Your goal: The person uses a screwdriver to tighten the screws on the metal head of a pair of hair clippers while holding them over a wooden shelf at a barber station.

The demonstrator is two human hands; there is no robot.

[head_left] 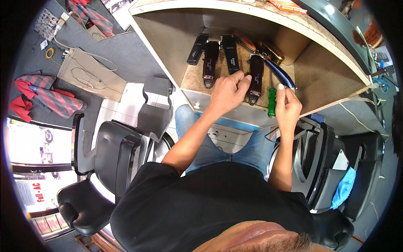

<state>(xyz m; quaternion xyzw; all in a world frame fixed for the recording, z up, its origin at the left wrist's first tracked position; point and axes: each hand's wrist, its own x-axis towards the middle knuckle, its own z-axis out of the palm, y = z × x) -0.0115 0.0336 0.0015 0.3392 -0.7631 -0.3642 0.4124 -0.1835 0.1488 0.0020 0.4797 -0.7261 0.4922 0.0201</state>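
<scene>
Several hair clippers sit in an open wooden shelf compartment [325, 77]. A dark maroon clipper [210, 63] and two black clippers [197, 49] [230, 53] are on its left side. My left hand [228, 93] is closed, fingers curled under, with its thumb beside another maroon clipper [255, 77]; anything inside it is hidden. My right hand [288, 105] is also closed, thumb up, right beside a screwdriver with a green handle [272, 103]. Whether it grips anything is hidden. A dark blue trimmer [279, 73] lies just beyond it, next to an orange-and-black tool [245, 42].
Black salon chairs [111, 147] stand to my left and right. A blue cloth [344, 189] hangs on the right one. A power strip and cords [90, 61] are at the far left, near a red-and-grey striped cloth [50, 96]. A small white knob [197, 105] sticks out below the shelf.
</scene>
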